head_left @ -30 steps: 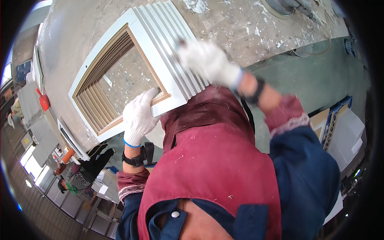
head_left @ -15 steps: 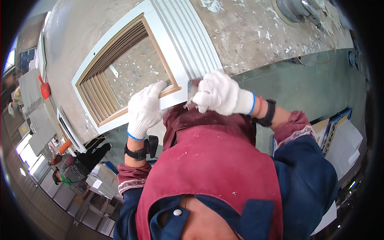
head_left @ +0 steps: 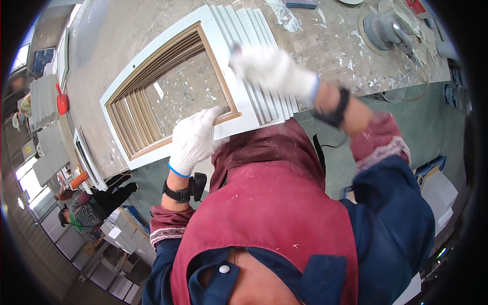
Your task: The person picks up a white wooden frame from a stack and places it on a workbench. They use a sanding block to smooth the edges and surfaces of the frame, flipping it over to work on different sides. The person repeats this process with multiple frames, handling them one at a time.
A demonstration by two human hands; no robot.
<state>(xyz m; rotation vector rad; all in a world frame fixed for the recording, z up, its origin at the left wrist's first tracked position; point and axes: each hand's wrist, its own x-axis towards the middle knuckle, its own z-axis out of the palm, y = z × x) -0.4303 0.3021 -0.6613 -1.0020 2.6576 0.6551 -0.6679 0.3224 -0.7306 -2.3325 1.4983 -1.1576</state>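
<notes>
Currently, stacked white frames (head_left: pixel 249 114) lie on the workbench (head_left: pixel 94 66), lengthwise roughly along its near edge, inward of the left hand (head_left: pixel 194 138), which clamps their nearest rail; the right hand (head_left: pixel 273 71), farther inward, is blurred, grip undeterminable.

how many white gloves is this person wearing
2: one on the left hand, at the arched white frame; one on the right hand, over the frame stack. Neither hidden.
</notes>
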